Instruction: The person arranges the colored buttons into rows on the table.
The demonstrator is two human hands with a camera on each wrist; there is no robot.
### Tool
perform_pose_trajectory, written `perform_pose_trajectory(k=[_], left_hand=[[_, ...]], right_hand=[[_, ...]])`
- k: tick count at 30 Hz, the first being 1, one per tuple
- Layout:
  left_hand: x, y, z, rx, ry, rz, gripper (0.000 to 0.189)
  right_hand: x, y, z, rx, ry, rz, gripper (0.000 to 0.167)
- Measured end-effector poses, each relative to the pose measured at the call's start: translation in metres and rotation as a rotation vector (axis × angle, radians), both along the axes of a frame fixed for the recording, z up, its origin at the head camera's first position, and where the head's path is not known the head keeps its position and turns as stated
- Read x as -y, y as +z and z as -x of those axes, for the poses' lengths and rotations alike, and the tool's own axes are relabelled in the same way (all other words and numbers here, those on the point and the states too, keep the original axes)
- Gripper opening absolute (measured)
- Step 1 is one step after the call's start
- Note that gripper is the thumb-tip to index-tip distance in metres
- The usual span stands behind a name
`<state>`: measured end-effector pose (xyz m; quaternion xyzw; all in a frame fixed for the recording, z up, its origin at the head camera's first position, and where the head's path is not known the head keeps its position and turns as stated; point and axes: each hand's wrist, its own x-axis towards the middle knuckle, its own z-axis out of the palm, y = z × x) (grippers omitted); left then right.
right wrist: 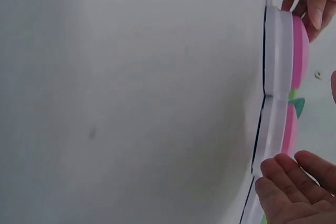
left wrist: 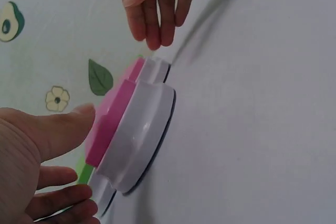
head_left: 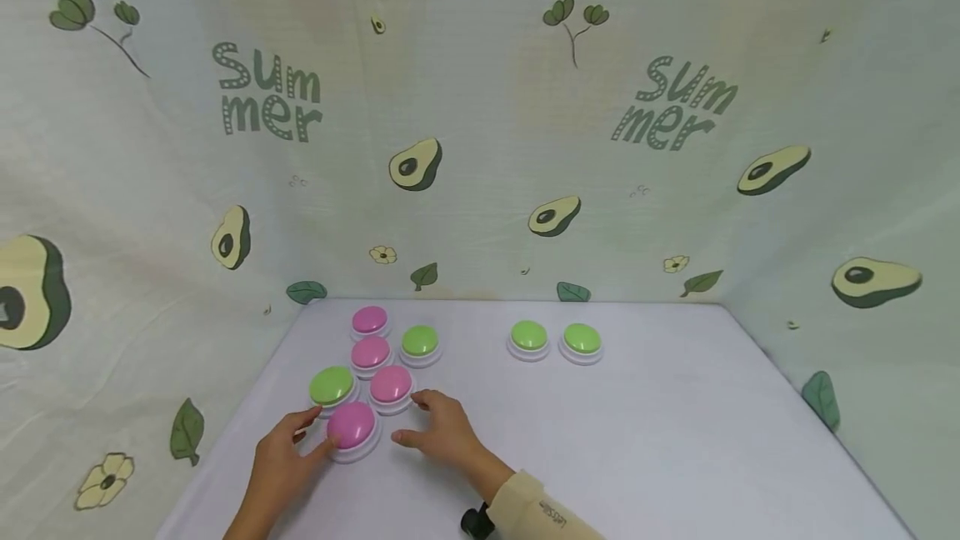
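Note:
Pink and green round push buttons on white bases form a cluster at the table's left. The nearest pink button [head_left: 351, 425] lies between both hands. My left hand [head_left: 283, 455] is at its left, with the thumb at the pink cap and the fingertips close to a green button [head_left: 332, 386]. In the left wrist view this thumb lies beside the pink cap [left wrist: 110, 119]; contact is hard to tell. My right hand [head_left: 444, 430] is right of the cluster, its extended fingertips at the edge of another pink button [head_left: 391, 384]. Neither hand grips anything.
Two more pink buttons, a far one [head_left: 370, 320] and a nearer one [head_left: 371, 352], and a green button [head_left: 420, 341] continue the cluster backward. Two green buttons, left [head_left: 529, 336] and right [head_left: 582, 339], stand apart near the back. A printed cloth [head_left: 480, 107] hangs around the white table [head_left: 637, 440].

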<state>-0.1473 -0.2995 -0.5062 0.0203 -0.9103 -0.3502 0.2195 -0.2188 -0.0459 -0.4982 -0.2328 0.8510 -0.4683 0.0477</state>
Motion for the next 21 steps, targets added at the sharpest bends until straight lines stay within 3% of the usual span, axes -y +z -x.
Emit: perform_pose_trajectory(k=[4,7,12,21], left_hand=[[0.003,-0.007,0.001,0.14,-0.05,-0.033,0.068],[0.003,-0.01,0.003,0.199,-0.08,-0.08,0.071],[0.004,-0.013,0.005,0.16,-0.099,-0.09,0.07],[0.006,-0.015,0.003,0.112,-0.08,-0.083,0.068]], right_hand=[[0.016,-0.007,-0.002,-0.042,0.028,-0.028,0.058],[0.023,-0.009,-0.003,-0.06,0.03,-0.048,0.054],[0.031,-0.008,-0.003,-0.081,0.042,-0.067,0.05],[0.048,0.004,-0.004,-0.116,0.074,-0.217,0.052]])
